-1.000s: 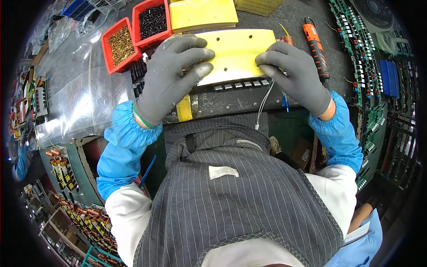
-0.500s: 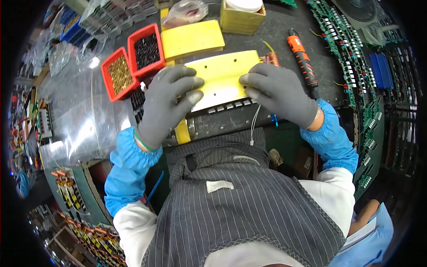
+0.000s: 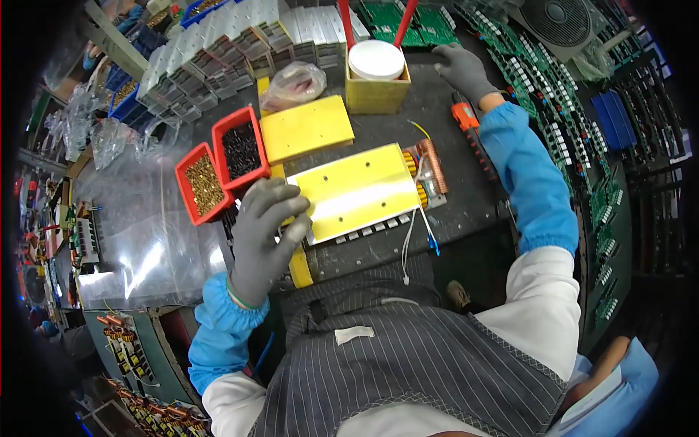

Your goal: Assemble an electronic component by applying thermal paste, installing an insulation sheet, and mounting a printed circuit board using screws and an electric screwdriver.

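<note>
A yellow sheet [image 3: 357,193] with several small holes lies on a circuit assembly in front of me. Copper coils [image 3: 433,167] and yellow-wound parts show past its right end, and white wires with a blue connector [image 3: 433,244] hang over the table edge. At the sheet's left end is my gray-gloved left hand [image 3: 266,237], fingers bent and apart, fingertips by the edge, gripping nothing that I can see. My right hand [image 3: 466,71], also gloved, is stretched far forward beside the green circuit boards [image 3: 408,25], its fingers apart and no object visible in it.
Left are two red bins, one of brass-colored screws [image 3: 204,186], one of black pieces [image 3: 242,149]. Behind lie a yellow sheet stack [image 3: 306,131] and a yellow box with a white lid [image 3: 375,60]. An orange-black screwdriver [image 3: 473,138] lies under my right forearm. Metal parts [image 3: 218,54] fill the back.
My right hand has left the yellow sheet and reached forward to the far boards. My left hand stays near the sheet's left end. The view has shifted, showing more of the table's back.
</note>
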`<state>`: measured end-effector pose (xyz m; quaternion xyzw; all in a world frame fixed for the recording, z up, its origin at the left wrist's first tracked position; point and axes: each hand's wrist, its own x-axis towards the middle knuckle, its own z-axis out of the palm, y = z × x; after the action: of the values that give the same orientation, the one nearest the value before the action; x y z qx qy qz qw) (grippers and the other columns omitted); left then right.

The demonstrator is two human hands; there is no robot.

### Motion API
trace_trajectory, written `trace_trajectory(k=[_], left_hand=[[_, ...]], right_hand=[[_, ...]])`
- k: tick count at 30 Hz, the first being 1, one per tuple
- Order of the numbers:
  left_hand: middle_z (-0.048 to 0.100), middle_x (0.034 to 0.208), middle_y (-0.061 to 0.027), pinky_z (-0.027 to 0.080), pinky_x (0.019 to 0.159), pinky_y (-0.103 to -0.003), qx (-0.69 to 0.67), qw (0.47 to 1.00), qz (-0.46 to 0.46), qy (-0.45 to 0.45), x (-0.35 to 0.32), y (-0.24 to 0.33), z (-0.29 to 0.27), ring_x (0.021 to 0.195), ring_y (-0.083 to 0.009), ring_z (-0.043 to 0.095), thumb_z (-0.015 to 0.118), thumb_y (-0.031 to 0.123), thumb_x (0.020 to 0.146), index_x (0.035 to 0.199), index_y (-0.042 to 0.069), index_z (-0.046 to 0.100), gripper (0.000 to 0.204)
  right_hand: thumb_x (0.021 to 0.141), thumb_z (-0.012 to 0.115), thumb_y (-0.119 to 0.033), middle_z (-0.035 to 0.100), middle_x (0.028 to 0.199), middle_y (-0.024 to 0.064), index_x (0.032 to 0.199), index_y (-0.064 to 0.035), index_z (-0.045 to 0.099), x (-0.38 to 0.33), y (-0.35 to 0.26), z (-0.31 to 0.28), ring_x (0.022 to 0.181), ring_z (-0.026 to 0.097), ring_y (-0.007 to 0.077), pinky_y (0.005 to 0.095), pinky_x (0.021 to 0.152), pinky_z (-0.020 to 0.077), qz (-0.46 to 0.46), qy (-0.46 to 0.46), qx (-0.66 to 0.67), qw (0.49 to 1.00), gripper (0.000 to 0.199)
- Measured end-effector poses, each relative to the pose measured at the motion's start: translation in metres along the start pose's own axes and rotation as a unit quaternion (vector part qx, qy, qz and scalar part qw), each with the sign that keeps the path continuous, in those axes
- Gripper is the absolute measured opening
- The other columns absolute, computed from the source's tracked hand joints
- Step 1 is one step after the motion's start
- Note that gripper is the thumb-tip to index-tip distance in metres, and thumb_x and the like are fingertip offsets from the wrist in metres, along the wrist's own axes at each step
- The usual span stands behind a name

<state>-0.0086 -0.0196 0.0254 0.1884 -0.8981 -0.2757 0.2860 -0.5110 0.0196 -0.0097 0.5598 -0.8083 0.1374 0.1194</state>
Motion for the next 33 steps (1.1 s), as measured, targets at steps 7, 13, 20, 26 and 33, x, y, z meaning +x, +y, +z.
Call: trace_trajectory(k=[7,13,20,26,33], left_hand=[[0.069,0.111,-0.0117,0.043,0.109,-0.056,0.048,0.998,-0.024,0.042,-0.010,-0.003,-0.017,0.114,-0.0362,0.064,0.072,0.018,0.088,0.104,0.005,0.072,0.020],[0.070,0.110,-0.0120,0.044,0.109,-0.054,0.046,0.995,-0.040,0.075,-0.010,-0.010,-0.027,0.114,-0.0352,0.065,0.071,0.017,0.088,0.102,0.004,0.071,0.019],[0.069,0.109,-0.0124,0.042,0.112,-0.051,-0.066,0.997,0.003,0.050,0.028,-0.002,-0.027,0.112,-0.0325,0.065,0.068,0.013,0.091,0.107,0.001,0.070,0.020],[0.069,0.114,-0.0124,0.047,0.102,-0.034,-0.255,0.965,-0.068,0.006,0.072,0.016,-0.011,0.109,-0.0213,0.065,0.061,0.019,0.101,0.121,0.000,0.068,0.029],[0.064,0.135,-0.0146,0.049,0.107,-0.038,-0.121,0.980,0.147,-0.053,0.129,-0.058,0.028,0.119,-0.0245,0.064,0.053,0.026,0.110,0.147,-0.002,0.049,0.047]], right_hand=[[0.086,0.075,-0.022,0.061,0.138,0.0083,0.140,-0.0204,0.057,0.082,0.068,0.086,0.114,0.066,0.0348,0.0501,0.090,0.0550,0.091,0.041,-0.170,0.980,0.057],[0.094,0.066,-0.022,0.071,0.115,0.0166,0.135,-0.0170,0.057,0.088,0.105,0.071,0.095,0.071,0.0391,0.0520,0.081,0.0558,0.060,0.052,-0.088,0.993,0.042],[0.098,0.065,-0.033,0.074,0.095,0.0093,0.115,0.0024,0.073,0.013,0.119,-0.086,0.086,0.067,0.0186,0.0350,0.077,0.0506,0.198,0.297,0.299,0.885,0.040],[0.100,0.065,-0.020,0.071,0.120,0.0102,0.128,0.0038,0.067,-0.086,0.049,-0.194,0.108,0.067,0.0171,0.0299,0.095,0.0521,0.243,0.236,0.569,0.749,0.037],[0.099,0.064,0.001,0.065,0.135,0.0129,0.140,-0.0025,0.057,-0.112,-0.044,-0.192,0.120,0.065,0.0199,0.0342,0.104,0.0540,0.098,-0.041,0.802,0.588,0.042]])
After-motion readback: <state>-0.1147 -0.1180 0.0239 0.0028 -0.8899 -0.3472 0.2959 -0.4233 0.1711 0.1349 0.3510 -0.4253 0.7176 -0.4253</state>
